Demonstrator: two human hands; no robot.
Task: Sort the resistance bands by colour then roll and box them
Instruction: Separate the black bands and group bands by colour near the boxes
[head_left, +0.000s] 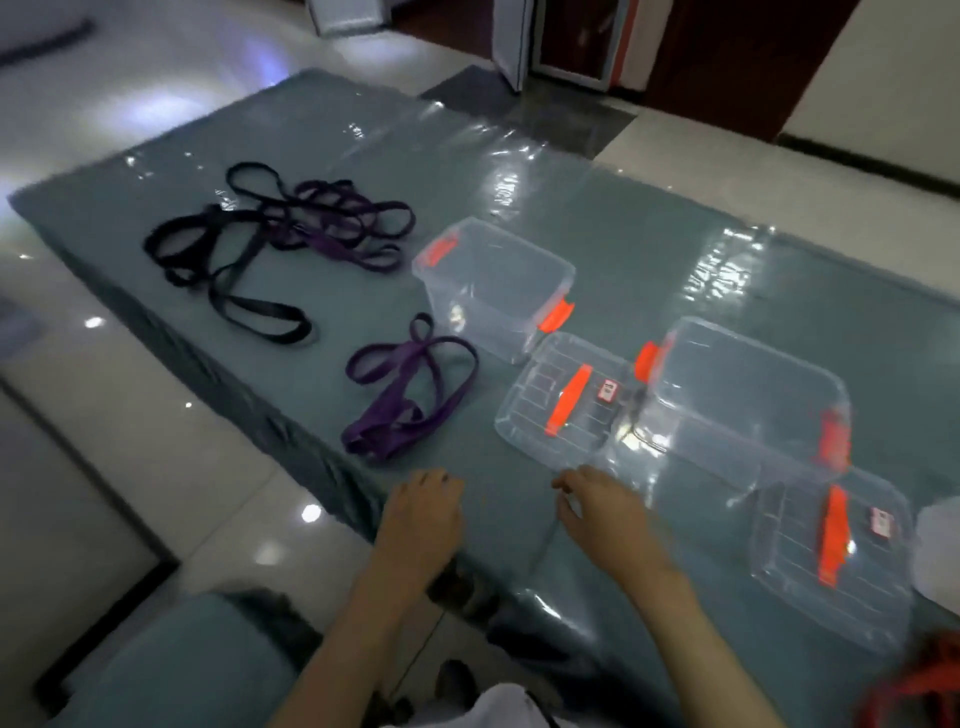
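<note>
Black bands (228, 280) lie tangled with purple bands (343, 228) at the far left of the table. A separate purple band (405, 395) lies bunched nearer me. Two clear boxes with orange latches stand empty: one (493, 286) mid-table, one (748, 395) to its right. Their clear lids (561, 405) (831, 540) lie flat in front of them. My left hand (423, 514) hovers near the table's front edge with fingers curled and holds nothing. My right hand (602, 504) rests beside it, just short of the nearer lid, fingers loosely bent, empty.
The table (649, 223) has a grey-blue cloth under glossy clear plastic. A grey-blue seat (171, 670) sits at the lower left. Something red (919, 680) shows at the bottom right corner, with a white object (940, 545) at the right edge. Tiled floor surrounds the table.
</note>
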